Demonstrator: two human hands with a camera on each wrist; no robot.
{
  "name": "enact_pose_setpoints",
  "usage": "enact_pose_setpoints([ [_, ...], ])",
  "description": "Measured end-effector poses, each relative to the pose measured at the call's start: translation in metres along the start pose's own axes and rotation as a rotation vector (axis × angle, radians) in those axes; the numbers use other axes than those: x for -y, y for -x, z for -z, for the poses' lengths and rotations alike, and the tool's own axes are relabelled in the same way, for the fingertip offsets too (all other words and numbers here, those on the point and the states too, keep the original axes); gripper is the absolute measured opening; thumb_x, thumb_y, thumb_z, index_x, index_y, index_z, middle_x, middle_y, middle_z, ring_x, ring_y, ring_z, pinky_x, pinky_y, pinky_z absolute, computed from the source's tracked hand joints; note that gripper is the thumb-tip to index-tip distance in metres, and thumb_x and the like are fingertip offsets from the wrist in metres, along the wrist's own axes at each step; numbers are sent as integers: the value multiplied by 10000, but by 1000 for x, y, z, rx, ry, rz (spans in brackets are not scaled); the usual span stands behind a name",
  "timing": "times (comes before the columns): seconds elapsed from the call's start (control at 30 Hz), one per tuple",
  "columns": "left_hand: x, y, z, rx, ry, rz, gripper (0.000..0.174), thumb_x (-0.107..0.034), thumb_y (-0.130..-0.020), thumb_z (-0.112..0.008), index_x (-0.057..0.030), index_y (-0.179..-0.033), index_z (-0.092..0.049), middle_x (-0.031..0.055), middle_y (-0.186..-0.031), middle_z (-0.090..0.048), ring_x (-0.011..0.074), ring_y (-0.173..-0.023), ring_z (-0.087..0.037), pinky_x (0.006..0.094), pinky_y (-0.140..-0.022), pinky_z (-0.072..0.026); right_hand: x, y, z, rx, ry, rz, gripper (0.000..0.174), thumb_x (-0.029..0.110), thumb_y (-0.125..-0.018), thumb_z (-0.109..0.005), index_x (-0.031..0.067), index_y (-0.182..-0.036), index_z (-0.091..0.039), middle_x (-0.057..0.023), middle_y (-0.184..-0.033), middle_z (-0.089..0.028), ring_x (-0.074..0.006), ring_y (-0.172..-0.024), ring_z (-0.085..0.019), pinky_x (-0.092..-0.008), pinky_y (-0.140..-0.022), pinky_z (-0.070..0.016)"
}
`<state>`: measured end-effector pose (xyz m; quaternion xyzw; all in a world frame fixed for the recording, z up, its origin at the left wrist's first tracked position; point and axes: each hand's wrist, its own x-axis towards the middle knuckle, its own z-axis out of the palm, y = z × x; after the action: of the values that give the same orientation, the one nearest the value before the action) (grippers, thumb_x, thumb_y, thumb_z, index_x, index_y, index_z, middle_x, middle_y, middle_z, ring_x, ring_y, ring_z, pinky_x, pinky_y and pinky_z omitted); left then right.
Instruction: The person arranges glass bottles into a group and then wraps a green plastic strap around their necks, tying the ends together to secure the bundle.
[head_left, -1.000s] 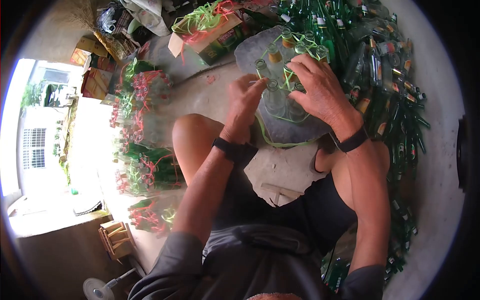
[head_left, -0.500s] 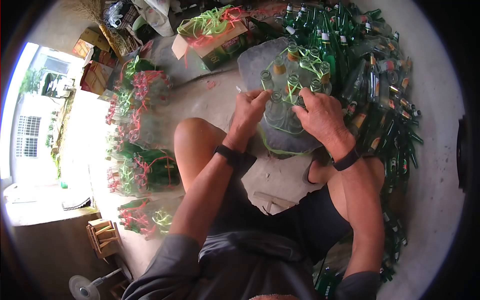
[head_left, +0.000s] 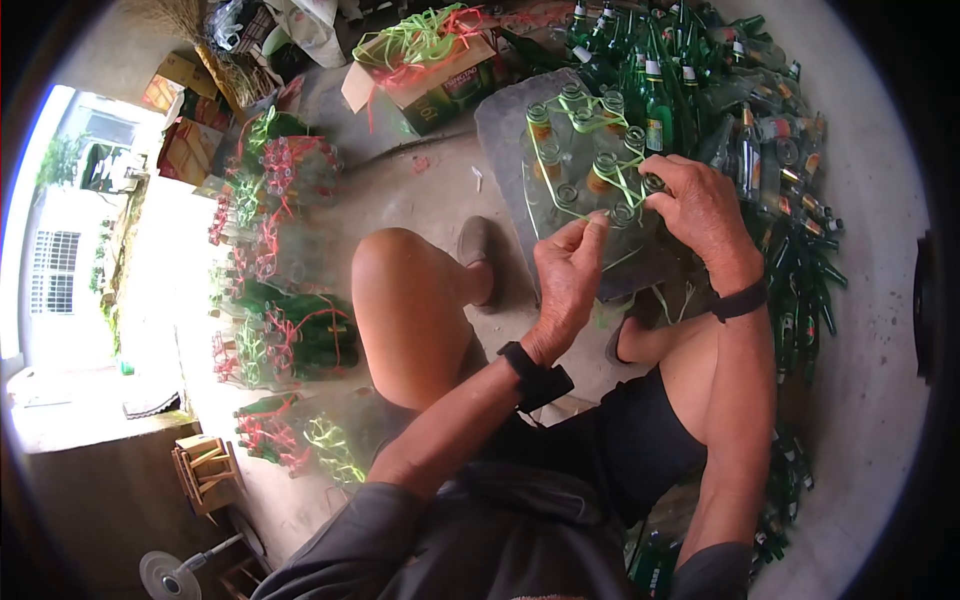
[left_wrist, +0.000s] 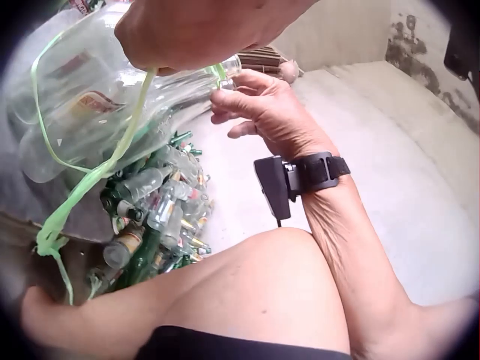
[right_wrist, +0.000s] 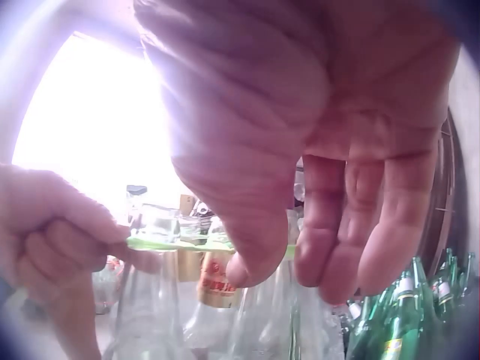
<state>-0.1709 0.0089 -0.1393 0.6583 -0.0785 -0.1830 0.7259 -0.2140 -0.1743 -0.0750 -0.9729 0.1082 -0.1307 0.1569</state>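
Observation:
A group of clear glass bottles (head_left: pixel 545 165) stands on a grey stone slab (head_left: pixel 500 125), with green strap (head_left: pixel 549 170) around and across the necks. My left hand (head_left: pixel 568 285) is at the near side of the group, pinching the strap between thumb and curled fingers; in the right wrist view this hand (right_wrist: pixel 56 232) is beside a bottle neck. At the right side, my right hand (head_left: pixel 705 215) grips a bottle neck with thumb and fingers; its outer fingers extend loosely in the left wrist view (left_wrist: pixel 274 112). Knotted strap (left_wrist: pixel 64 217) hangs nearer the left wrist camera.
Green and clear bottles (head_left: pixel 655 115) are heaped behind and right of the slab. A carton (head_left: pixel 435 105) with green and red strap stands at back left. Strapped bottle bundles (head_left: pixel 290 160) line the floor at left. A bent knee (head_left: pixel 400 300) is beside my left forearm.
The left hand has moved right and nearer my body, the right hand farther right. The bottle group appears turned and shifted, and the strap runs along its left side.

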Motion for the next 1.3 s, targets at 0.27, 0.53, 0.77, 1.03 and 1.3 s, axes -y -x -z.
enact_pose_setpoints([
  [0.27, 6, 9, -9, 135, 46, 10, 352, -240, -1040, -654, 31, -1255, -718, -85, -794, -528, 26, -717, -414, 204, -620, -348, -12, -1, 2, -19, -38, -8, 359, 1, -801, -702, 125, -1136, -663, -125, -1035, -669, -389, -999, -664, -485, -822, -543],
  [0.53, 8, 5, 3, 168, 91, 35, 277, -163, -1021, -670, 49, -1188, -735, -10, -965, -694, 60, -877, -562, 241, -796, -485, -16, 1, -3, -45, -79, 21, 436, -88, -822, -586, 130, -1194, -651, -148, -1053, -639, -400, -1016, -644, -486, -841, -539],
  [0.77, 2, 4, 1, 82, 102, 171, 247, -141, -968, -730, 60, -1107, -762, 3, -904, -712, 68, -795, -579, 243, -704, -479, -7, -9, -4, -195, -207, 234, 353, -123, -828, -522, 51, -1077, -701, -128, -979, -617, -363, -956, -617, -427, -849, -515],
  [1.03, 8, -1, 3, 59, 53, 184, 355, -257, -926, -777, 61, -1083, -764, 20, -906, -687, 97, -742, -547, 266, -633, -439, 15, -11, -6, 84, -222, 267, 225, 76, -855, -559, 78, -988, -741, -119, -962, -708, -347, -994, -640, -448, -894, -503],
  [1.3, 22, -5, 2, -1, 113, 298, 253, -209, -907, -793, 42, -883, -770, -23, -749, -645, 64, -654, -494, 264, -565, -401, 31, -15, 1, 356, -23, 243, 265, 39, -831, -554, 75, -1007, -749, -103, -1059, -723, -340, -1099, -617, -443, -976, -482],
])
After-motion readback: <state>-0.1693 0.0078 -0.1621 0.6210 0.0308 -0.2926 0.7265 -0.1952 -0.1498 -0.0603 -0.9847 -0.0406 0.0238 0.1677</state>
